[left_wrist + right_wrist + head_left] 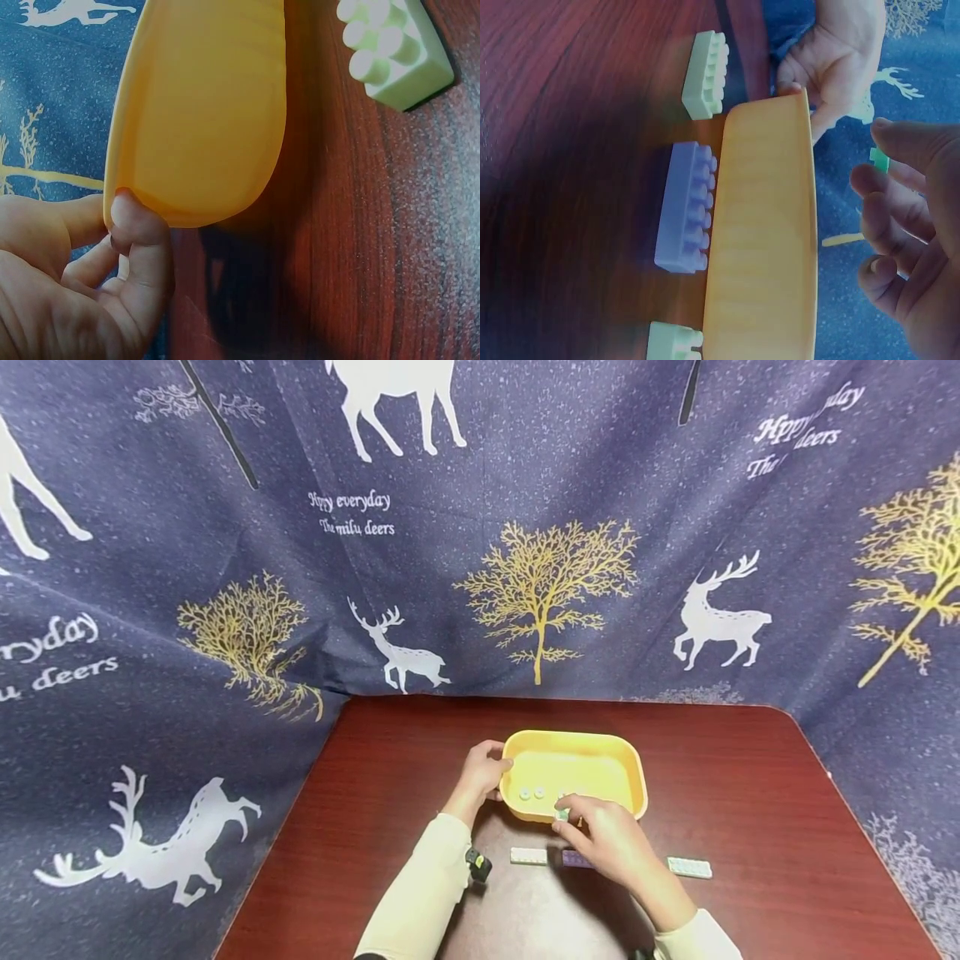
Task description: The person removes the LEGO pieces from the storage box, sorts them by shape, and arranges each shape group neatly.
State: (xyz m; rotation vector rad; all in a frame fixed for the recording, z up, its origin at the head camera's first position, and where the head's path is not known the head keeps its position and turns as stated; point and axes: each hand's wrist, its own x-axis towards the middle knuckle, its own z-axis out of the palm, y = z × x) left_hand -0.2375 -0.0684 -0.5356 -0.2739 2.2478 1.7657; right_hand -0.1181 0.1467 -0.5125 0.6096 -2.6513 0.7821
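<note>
The left hand point(486, 770) pinches the left end of a yellow plastic tub point(573, 742), thumb over the rim and fingers under it. Over the near rim, the right hand point(603, 835) pinches a small green building-block piece point(880, 159) between thumb and forefinger. Its other fingers are loosely curled. Small pale round pieces point(525, 793) lie on the tub's floor near the front left. Part of the floor is hidden behind the right hand.
Along the tub's near side, a pale block point(528, 857), a purple block point(679, 210) and a light green block point(689, 867) lie in a row on the dark red table point(750, 793). A blue deer-print cloth point(420, 560) hangs behind.
</note>
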